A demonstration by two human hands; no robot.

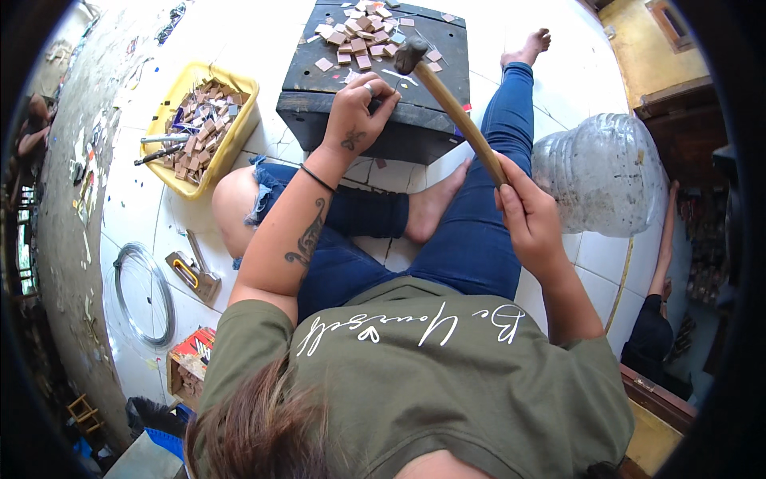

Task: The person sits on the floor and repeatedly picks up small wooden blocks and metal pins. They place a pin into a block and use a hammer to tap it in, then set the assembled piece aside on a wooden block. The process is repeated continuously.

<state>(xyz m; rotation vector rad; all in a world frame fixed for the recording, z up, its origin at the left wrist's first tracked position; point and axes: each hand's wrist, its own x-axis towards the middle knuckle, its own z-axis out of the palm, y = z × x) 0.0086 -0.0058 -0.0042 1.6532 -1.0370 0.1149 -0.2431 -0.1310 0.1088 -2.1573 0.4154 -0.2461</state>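
Though left fingers pinch something, it's indistinct; right fingers grip a hammer.

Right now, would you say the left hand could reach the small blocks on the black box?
Probably yes: the left hand is near the small blocks, and the hammer is right of that path.

The right hand is gripping a hammer by its wooden handle, and the dark head is showing over the black bench, near the left hand. That hand is pinching its fingertips together by the bench's edge, on something too small to tell. Small pinkish tiles are lying heaped on the bench. To the left, a yellow basin is holding brown pieces and slim tools; a wire coil is lying nearer the person.
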